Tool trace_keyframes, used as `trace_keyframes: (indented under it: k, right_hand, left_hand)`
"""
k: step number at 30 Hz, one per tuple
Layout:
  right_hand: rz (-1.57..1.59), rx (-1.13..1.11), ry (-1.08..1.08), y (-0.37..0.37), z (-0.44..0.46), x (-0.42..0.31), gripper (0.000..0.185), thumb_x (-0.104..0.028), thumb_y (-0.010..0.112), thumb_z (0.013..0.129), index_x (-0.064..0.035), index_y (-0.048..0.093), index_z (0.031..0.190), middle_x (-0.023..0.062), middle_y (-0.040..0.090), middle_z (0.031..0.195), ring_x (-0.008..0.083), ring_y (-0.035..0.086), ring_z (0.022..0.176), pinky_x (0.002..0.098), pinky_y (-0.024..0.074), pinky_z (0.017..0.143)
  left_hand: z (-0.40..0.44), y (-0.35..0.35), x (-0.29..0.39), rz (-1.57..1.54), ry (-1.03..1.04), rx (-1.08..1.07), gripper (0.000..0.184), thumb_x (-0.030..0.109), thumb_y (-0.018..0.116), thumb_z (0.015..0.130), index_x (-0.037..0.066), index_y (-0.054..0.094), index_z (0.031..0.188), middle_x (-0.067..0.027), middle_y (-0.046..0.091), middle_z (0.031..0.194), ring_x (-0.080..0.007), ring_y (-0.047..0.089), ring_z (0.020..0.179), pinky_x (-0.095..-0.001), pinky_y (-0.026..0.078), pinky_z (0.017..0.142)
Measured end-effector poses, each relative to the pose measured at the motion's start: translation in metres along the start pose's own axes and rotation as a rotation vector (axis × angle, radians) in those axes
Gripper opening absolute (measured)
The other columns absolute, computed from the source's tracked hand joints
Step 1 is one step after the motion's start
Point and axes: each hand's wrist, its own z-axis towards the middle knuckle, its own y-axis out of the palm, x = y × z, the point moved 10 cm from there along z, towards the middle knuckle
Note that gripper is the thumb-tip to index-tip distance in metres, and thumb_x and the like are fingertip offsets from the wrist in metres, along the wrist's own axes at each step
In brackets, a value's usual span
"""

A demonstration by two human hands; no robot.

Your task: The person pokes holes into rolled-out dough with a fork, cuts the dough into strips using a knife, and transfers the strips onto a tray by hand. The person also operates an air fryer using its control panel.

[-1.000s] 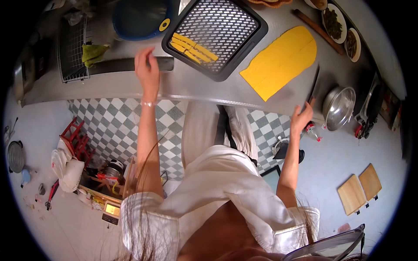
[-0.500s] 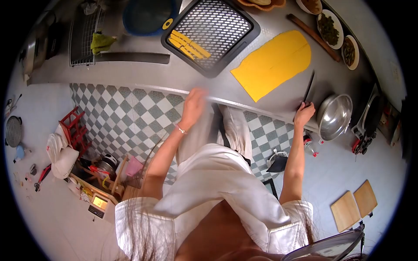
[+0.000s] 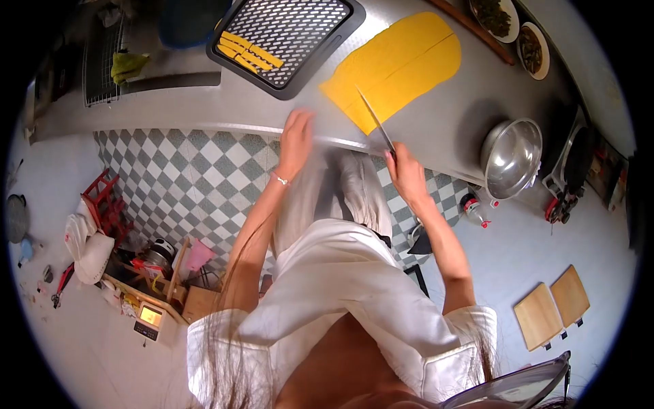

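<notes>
My right hand (image 3: 407, 174) grips a knife (image 3: 376, 120) by its dark handle. The blade points away from me and overlaps the near end of a flat yellow dough sheet (image 3: 402, 65); whether it touches the dough I cannot tell. A thin line runs lengthwise along the sheet. My left hand (image 3: 296, 144), slightly blurred, is at the counter's front edge with its fingers stretched out and nothing in it. Beyond it stands a dark perforated tray (image 3: 286, 93), with several yellow dough strips (image 3: 246, 53) in its left part.
A metal bowl (image 3: 511, 158) sits at the counter's right. Behind the dough lie a wooden rolling pin (image 3: 473, 31) and plates of food (image 3: 533, 51). A green cloth (image 3: 128, 66) and a blue basin (image 3: 193, 24) are to the left.
My right hand has lifted the knife from the counter's right side and brought it left over the dough's near end. My left hand stays near the counter edge. The view has shifted.
</notes>
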Motion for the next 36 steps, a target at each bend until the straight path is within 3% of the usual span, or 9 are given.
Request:
trace_keyframes:
  k: [4,12,15,18,36]
  right_hand:
    - [-0.07,-0.148,-0.067,0.021,0.035,-0.028,0.021,-0.023,0.049,0.096,-0.0028,0.045,0.091,0.0223,0.06,0.08,0.0445,0.058,0.066,0.0509,0.0453,0.053]
    - [-0.192,-0.131,-0.116,0.038,0.053,-0.045,0.018,-0.021,0.049,0.094,-0.0038,0.046,0.089,0.0213,0.059,0.074,0.0412,0.06,0.058,0.0499,0.0485,0.052]
    - [-0.226,-0.124,-0.121,0.04,0.054,-0.045,0.017,-0.02,0.05,0.094,-0.0037,0.047,0.089,0.0216,0.059,0.074,0.0403,0.06,0.057,0.0491,0.0493,0.052]
    - [-0.235,-0.126,-0.106,0.041,0.055,-0.044,0.017,-0.02,0.05,0.094,-0.0037,0.047,0.089,0.022,0.059,0.075,0.0406,0.06,0.058,0.0492,0.0491,0.052]
    - [-0.214,-0.141,-0.097,0.043,0.057,-0.049,0.017,-0.02,0.05,0.094,-0.0034,0.047,0.089,0.0233,0.059,0.076,0.0425,0.06,0.06,0.0505,0.0489,0.054]
  left_hand:
    - [0.012,0.004,0.006,0.022,0.053,0.031,0.021,0.0,0.051,0.089,0.001,0.062,0.107,-0.0108,0.057,0.108,-0.0206,0.058,0.087,-0.026,0.047,0.069]
    - [0.015,0.008,-0.002,0.022,0.03,0.038,0.025,-0.001,0.052,0.086,0.002,0.062,0.108,-0.0143,0.053,0.112,-0.0273,0.056,0.099,-0.0305,0.047,0.08]
    - [0.016,0.005,0.003,-0.039,0.031,0.068,0.032,-0.008,0.053,0.075,0.002,0.061,0.105,-0.0155,0.055,0.106,-0.0341,0.053,0.103,-0.0392,0.043,0.091]
    - [0.015,0.007,-0.001,-0.014,0.028,0.033,0.028,-0.003,0.052,0.082,0.002,0.062,0.108,-0.0149,0.053,0.111,-0.0295,0.054,0.103,-0.0329,0.045,0.088]
    - [0.016,0.008,-0.002,-0.028,0.029,0.02,0.03,-0.004,0.051,0.082,0.002,0.062,0.109,-0.0143,0.054,0.111,-0.0277,0.054,0.104,-0.032,0.046,0.086]
